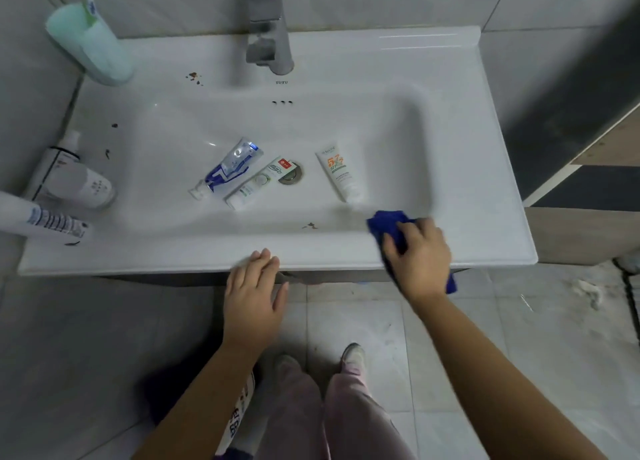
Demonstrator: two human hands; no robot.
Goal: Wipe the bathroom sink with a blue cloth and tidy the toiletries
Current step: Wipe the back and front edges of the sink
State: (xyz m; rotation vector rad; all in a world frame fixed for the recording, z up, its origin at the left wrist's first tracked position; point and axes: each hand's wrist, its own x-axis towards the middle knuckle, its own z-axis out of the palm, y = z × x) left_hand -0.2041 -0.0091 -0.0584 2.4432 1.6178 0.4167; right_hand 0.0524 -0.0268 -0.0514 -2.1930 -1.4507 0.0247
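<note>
A white sink point(467, 168) fills the upper view. My right hand point(420, 255) presses a blue cloth point(386, 222) onto the sink's front rim, right of centre. My left hand point(254, 291) rests with straight fingers on the front edge at the middle. In the basin lie three tubes: a blue and white toothpaste point(227, 170), a white and green tube point(259, 182) across the drain point(292, 174), and a white tube with orange print point(341, 175). Brown dirt specks point(194, 77) mark the rim near the tap, the left side and the front point(310, 225).
A grey tap point(268, 26) stands at the back centre. A mint green cup point(91, 42) holds a toothbrush at the back left. White bottles point(74, 179) and a white tube point(41, 219) lie on the left rim. Tiled floor and my feet are below.
</note>
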